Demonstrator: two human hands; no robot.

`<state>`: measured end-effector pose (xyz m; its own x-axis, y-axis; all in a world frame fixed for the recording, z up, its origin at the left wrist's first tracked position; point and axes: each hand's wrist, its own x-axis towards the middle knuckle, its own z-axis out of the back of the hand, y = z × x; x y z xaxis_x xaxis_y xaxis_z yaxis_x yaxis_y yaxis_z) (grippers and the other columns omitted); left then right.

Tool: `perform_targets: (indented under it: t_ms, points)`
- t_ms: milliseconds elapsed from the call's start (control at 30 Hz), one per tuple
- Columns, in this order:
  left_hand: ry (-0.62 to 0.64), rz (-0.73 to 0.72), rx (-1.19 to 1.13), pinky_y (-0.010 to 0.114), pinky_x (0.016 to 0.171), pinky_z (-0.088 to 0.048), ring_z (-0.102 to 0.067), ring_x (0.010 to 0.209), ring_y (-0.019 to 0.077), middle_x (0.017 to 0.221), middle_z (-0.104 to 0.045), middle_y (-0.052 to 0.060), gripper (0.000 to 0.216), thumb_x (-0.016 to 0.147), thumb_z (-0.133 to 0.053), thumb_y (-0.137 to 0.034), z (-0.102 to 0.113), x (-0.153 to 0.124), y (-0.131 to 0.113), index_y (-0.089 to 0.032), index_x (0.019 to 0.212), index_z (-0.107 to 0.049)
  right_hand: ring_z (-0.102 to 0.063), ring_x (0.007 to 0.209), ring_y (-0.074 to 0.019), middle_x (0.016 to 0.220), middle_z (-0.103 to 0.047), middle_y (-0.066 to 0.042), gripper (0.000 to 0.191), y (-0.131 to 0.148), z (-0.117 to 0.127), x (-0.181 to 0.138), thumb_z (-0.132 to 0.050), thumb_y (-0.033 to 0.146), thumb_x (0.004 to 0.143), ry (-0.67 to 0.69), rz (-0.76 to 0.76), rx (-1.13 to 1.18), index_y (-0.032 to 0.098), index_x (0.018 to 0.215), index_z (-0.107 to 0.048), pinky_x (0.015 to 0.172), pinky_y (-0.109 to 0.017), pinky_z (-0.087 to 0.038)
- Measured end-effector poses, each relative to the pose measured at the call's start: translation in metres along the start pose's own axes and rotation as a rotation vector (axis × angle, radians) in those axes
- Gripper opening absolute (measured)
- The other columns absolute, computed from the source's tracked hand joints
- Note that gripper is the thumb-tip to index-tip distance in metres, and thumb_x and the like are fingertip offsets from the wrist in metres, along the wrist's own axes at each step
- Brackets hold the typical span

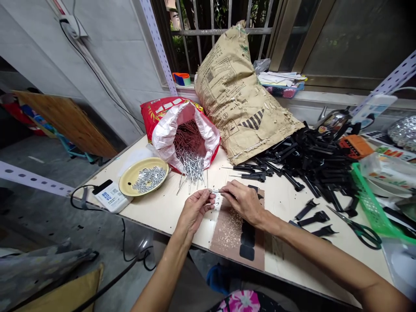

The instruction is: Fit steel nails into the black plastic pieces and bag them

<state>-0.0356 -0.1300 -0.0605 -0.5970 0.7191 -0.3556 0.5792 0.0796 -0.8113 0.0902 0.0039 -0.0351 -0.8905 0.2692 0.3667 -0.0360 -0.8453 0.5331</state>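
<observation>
Over the front middle of the table, my left hand (196, 209) pinches a small silver metal piece (214, 191) between thumb and fingers. My right hand (243, 200) is closed at the other end of this piece, fingertips pressed together; its exact shape is too small to tell. Below the hands lies a brown board (227, 234) with pale worn specks and black square pads (247, 236) along its right side. Just beyond, long thin metal pins (194, 168) spill from an open red-and-white sack (159, 141). A yellow plate (125, 187) of small silver parts (149, 178) stands to the left.
A large brown paper sack (240, 91) leans at the window. Right of it lies a heap of black plastic parts (299, 156). Green-handled scissors (360, 229) and a green basket (373, 203) are at the right. A white cabled box (111, 197) sits at the left edge.
</observation>
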Motion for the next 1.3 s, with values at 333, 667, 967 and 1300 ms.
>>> perform_targets:
  t_ms: [333, 667, 967, 1300]
  points:
    - [-0.04, -0.104, 0.085, 0.022, 0.06, -0.053, -0.061, 0.057, 0.0093, 0.07, -0.068, 0.004, 0.033, 0.06, -0.079, -0.033, -0.021, -0.01, 0.0, -0.01, 0.081, -0.067, -0.056, 0.077, -0.0135, 0.087, -0.061, -0.004, 0.022, 0.003, 0.002, -0.008, -0.041, 0.028, 0.096, -0.067, 0.026, -0.336, 0.021, 0.093, -0.061, 0.063, -0.024, -0.035]
    - [-0.09, -0.187, 0.383, 0.027, 0.062, -0.054, -0.06, 0.06, 0.014, 0.072, -0.069, 0.003, 0.035, 0.06, -0.078, -0.039, -0.028, 0.0, 0.019, -0.017, 0.085, -0.069, -0.052, 0.077, -0.0153, 0.081, -0.058, -0.001, 0.015, -0.007, 0.001, -0.031, -0.044, 0.024, 0.094, -0.118, 0.08, -0.567, 0.019, 0.086, -0.057, 0.061, -0.028, -0.033]
    - [-0.004, -0.197, 0.42, 0.025, 0.065, -0.051, -0.06, 0.06, 0.0118, 0.072, -0.069, 0.005, 0.032, 0.066, -0.074, -0.036, -0.044, -0.009, 0.023, -0.01, 0.084, -0.068, -0.053, 0.077, -0.0129, 0.083, -0.058, -0.003, 0.022, -0.006, 0.012, -0.049, -0.042, 0.026, 0.096, -0.07, -0.07, -0.386, 0.019, 0.087, -0.06, 0.062, -0.023, -0.035]
    - [0.006, -0.193, 0.403, 0.024, 0.064, -0.051, -0.06, 0.059, 0.0108, 0.07, -0.07, 0.005, 0.033, 0.063, -0.076, -0.038, -0.047, -0.015, 0.018, -0.011, 0.082, -0.07, -0.054, 0.076, -0.0137, 0.083, -0.057, -0.005, 0.024, -0.001, 0.019, -0.047, -0.04, 0.027, 0.096, -0.047, -0.124, -0.322, 0.018, 0.087, -0.06, 0.063, -0.023, -0.039]
